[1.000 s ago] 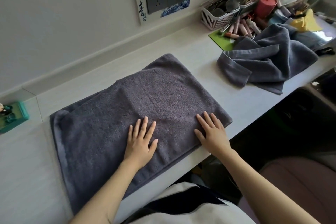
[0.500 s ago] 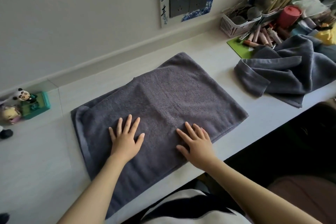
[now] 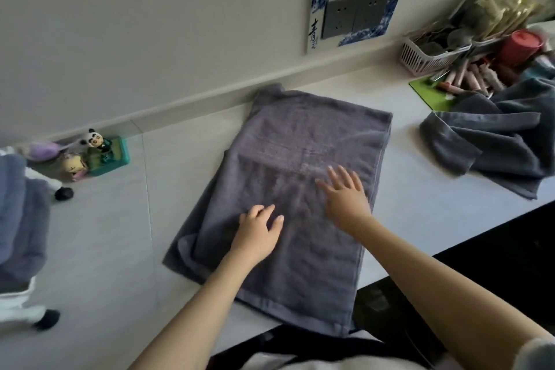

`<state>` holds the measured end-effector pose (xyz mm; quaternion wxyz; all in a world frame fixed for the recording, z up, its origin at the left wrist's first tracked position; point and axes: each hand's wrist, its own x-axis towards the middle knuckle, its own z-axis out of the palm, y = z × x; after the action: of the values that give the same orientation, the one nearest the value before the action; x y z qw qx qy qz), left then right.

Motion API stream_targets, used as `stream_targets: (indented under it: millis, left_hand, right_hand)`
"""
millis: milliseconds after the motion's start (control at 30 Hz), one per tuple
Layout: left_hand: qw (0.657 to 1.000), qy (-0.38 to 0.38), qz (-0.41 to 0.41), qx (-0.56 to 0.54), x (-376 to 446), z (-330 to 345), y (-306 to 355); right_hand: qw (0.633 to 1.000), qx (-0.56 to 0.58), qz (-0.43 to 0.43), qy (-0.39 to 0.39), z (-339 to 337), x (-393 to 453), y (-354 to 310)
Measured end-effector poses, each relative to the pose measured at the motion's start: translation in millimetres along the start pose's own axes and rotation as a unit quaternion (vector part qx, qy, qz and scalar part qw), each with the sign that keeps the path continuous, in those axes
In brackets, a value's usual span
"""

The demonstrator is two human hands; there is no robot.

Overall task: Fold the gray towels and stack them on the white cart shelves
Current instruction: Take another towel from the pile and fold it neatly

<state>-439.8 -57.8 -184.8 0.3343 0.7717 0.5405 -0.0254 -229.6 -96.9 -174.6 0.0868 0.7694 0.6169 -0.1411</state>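
A folded gray towel [image 3: 303,141] lies flat on the white counter [image 3: 108,237], its near edge hanging slightly over the front. My left hand [image 3: 258,230] rests on the towel's middle with fingers loosely bent. Just to its right, my right hand [image 3: 345,192] presses flat on the cloth with fingers spread. A second gray towel [image 3: 495,141] sits crumpled at the right of the counter. At the far left edge, folded gray towels [image 3: 18,207] are stacked on a white cart [image 3: 18,306].
Small figurines and a green box [image 3: 105,153] stand by the wall at left. A white basket [image 3: 426,54], a red cup [image 3: 522,45] and several tubes crowd the back right corner. A socket plate [image 3: 354,12] is on the wall.
The view has swung left, bringing the cart's towel stack into sight. Both hands slid over the towel; the right now lies farther up the cloth than the left.
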Motion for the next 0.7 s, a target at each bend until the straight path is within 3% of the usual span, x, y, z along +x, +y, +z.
stream_targets:
  millis: [33, 100, 133, 233, 333, 400, 533, 700]
  left_hand:
    - [0.998, 0.039, 0.034, -0.028, -2, -2, -4]
    - [0.991, 0.118, 0.065, 0.027, -5, -8, -23]
    - [0.989, 0.118, 0.056, 0.062, -6, -10, -34]
    - [0.988, 0.100, 0.041, 0.115, -17, -13, -64]
    - [0.977, 0.183, 0.017, 0.111, -27, -12, -83]
    - [0.971, 0.225, -0.028, 0.077, -32, -14, -91]
    - [0.972, 0.202, -0.117, 0.021, -41, -17, -100]
    - [0.949, 0.231, -0.134, -0.169, -48, -22, -102]
  right_hand:
    - [0.999, 0.035, -0.038, 0.004, 7, -9, -13]
    - [0.993, 0.078, -0.086, -0.016, 27, -29, -36]
    - [0.993, 0.066, -0.092, -0.031, 37, -38, -40]
    - [0.997, 0.027, -0.059, -0.031, 55, -46, -28]
    - [0.999, 0.013, -0.024, -0.045, 48, -44, -22]
    - [0.999, -0.003, 0.000, -0.047, 42, -43, -29]
    - [0.998, 0.062, -0.009, 0.026, 33, -49, -61]
    - [0.996, 0.084, -0.016, 0.012, 46, -55, -82]
